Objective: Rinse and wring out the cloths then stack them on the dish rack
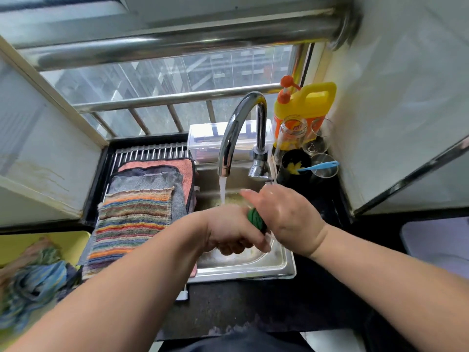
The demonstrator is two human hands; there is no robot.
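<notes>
I have the green cloth point(256, 219) twisted into a tight rope over the sink point(253, 273). The left hand point(233, 232) is curled round its lower end and the right hand point(289, 217) is clenched round the upper end, thumb raised. The faucet point(238, 123) is running, and its stream point(222, 189) falls just behind the hands.

My worries from here:
- If the twist drifts back under that stream, the cloth soaks again.
- Wet skin on wet fabric could let one end slip into the basin.
- The dish rack point(149, 151) sits right beside the sink, so spray or a dripping carry would wet the stack on it.
- The striped cloth point(132, 219) on top overhangs the near edge, so a careless drop of the next one might drag it off.
- The wine glass point(319, 138) and glass jar point(291, 133) stand close to the right arm's side, and I judge that a wide swing could topple them.

Containers:
- The yellow tub point(76, 240) on the left holds a heap of blue-green cloths point(33, 283), probably unwashed.
- The black cup point(294, 166) holds something yellow.
- A blue-handled tool point(319, 165) rests in the tumbler beside it.
- The jar looks empty.
- I cannot make out what is in the clear lidded box point(210, 138)
</notes>
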